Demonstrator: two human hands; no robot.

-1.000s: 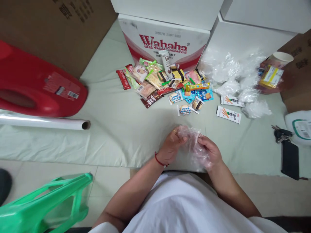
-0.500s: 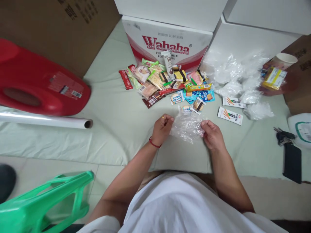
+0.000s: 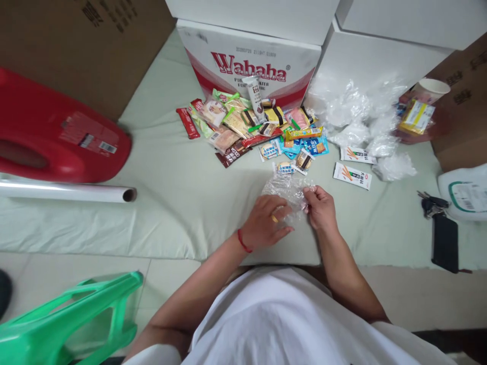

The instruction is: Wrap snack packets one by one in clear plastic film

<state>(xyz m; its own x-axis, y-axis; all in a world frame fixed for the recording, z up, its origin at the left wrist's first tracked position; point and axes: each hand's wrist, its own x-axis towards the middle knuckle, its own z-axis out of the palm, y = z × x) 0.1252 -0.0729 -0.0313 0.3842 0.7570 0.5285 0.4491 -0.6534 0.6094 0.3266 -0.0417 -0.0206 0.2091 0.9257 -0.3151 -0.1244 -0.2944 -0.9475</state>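
A crumpled clear plastic bag (image 3: 283, 186) lies between my hands near the table's front. The fingers of my right hand (image 3: 320, 205) pinch its right edge. My left hand (image 3: 266, 221), with a ring and a red wrist cord, is open, palm down, its fingers spread over the bag's lower left part. Just beyond the bag are small wrapped biscuits (image 3: 283, 168) and a brown-and-cream packet (image 3: 304, 160). Behind them is a heap of packaged snacks (image 3: 238, 121), with a white tube-shaped packet (image 3: 254, 96) standing tilted against the box.
A Wahaha carton (image 3: 247, 63) stands at the back. Filled clear bags (image 3: 352, 109), two stick-biscuit packets (image 3: 353, 176) and a paper cup (image 3: 429, 91) are on the right, near a phone (image 3: 445, 243) and keys. At left are a red jug (image 3: 91, 126), a film roll (image 3: 68, 191) and a green stool (image 3: 76, 319).
My left hand has let go of the bag's left edge, opened and moved right and down over it. My right hand keeps its pinch. The whole view has shifted slightly.
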